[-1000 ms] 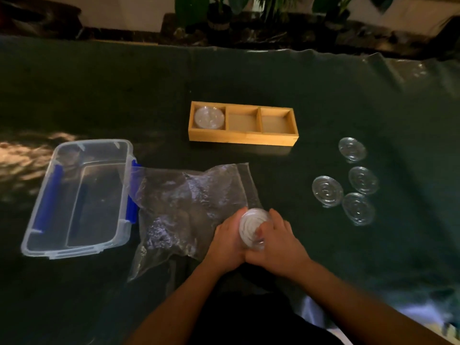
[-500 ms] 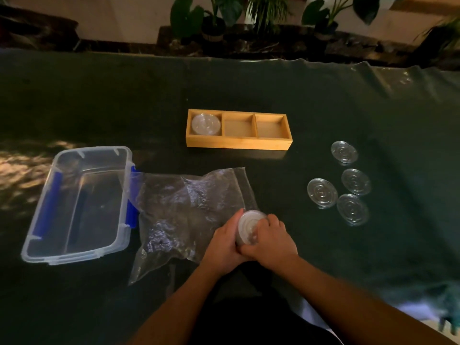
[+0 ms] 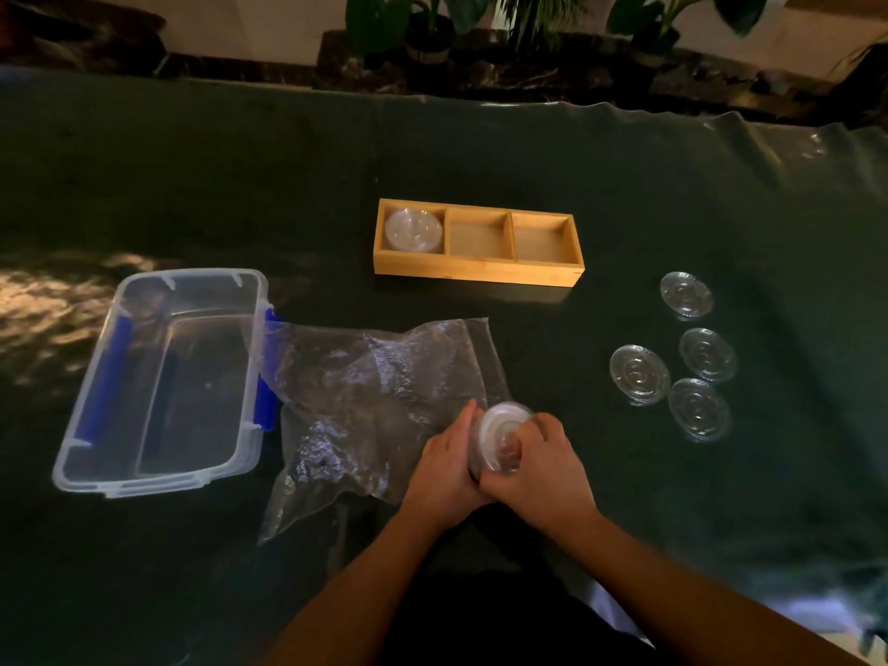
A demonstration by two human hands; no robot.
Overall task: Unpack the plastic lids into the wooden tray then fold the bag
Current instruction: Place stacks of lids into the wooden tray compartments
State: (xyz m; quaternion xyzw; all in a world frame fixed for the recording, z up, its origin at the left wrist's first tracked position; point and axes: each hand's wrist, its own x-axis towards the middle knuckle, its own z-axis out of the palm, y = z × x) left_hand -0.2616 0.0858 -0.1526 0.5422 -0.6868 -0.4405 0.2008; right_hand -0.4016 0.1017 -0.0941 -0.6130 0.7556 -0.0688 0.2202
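Both hands hold a stack of clear plastic lids just in front of me, at the right corner of the crumpled clear plastic bag. My left hand cups the stack from the left. My right hand grips it from the right, fingers curled over its rim. The wooden tray lies farther back with three compartments; its left one holds a stack of lids, the other two are bare. Several single lids lie loose on the cloth at the right.
A clear plastic box with blue latches stands at the left, touching the bag. A dark green cloth covers the table. Potted plants stand beyond the far edge.
The two hands have stayed together on the lid stack, turning it slightly. My head has tipped, so the whole scene sits a little lower in view.
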